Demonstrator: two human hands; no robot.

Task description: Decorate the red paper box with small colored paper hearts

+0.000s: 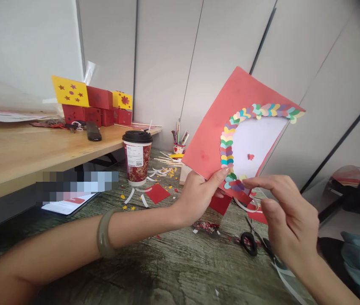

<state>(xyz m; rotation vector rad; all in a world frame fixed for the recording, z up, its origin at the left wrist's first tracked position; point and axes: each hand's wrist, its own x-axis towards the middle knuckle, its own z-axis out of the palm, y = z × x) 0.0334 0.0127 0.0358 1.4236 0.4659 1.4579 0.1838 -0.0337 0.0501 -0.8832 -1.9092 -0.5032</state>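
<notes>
My left hand (199, 192) grips the lower edge of a red paper card (218, 127) and holds it up, tilted. The card has a white window bordered by a chain of several coloured paper hearts (227, 146), and one small red heart (250, 156) sits inside the white area. My right hand (286, 214) is at the card's bottom corner. Its index finger and thumb press on the lowest hearts (237, 184). A green bangle (103, 233) circles my left wrist.
A lidded paper coffee cup (137, 157) stands on the grey wooden surface amid paper scraps. Black-handled scissors (249, 242) lie below my right hand. A pen cup (179, 146) stands behind. Red and yellow paper boxes (93, 103) sit on a higher wooden shelf at left.
</notes>
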